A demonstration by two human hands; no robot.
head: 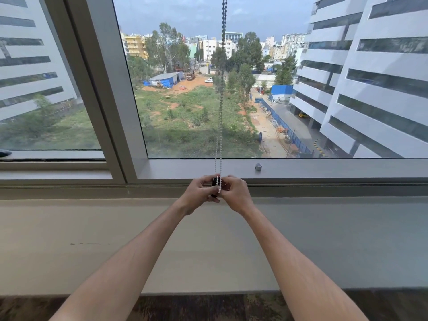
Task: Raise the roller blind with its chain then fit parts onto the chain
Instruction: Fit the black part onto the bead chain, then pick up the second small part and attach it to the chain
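Left hand (198, 195): fingers closed around small black part (215, 181), at the sill's front edge. Bead chain (221, 112): hangs down the window, bottom loop lying against part. Right hand (235, 193): fingers pinching chain loop. Small grey cylinder (258, 167): upright on window sill (324, 169), right of hands.

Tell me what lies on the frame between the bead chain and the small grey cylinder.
Nothing: in the head view, the window frame is bare between the bead chain and the grey cylinder.

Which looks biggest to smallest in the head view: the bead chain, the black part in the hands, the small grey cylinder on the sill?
1. bead chain, by far the longest.
2 and 3. black part and grey cylinder: they look alike, and fingers mostly hide the black part, so no ranking.
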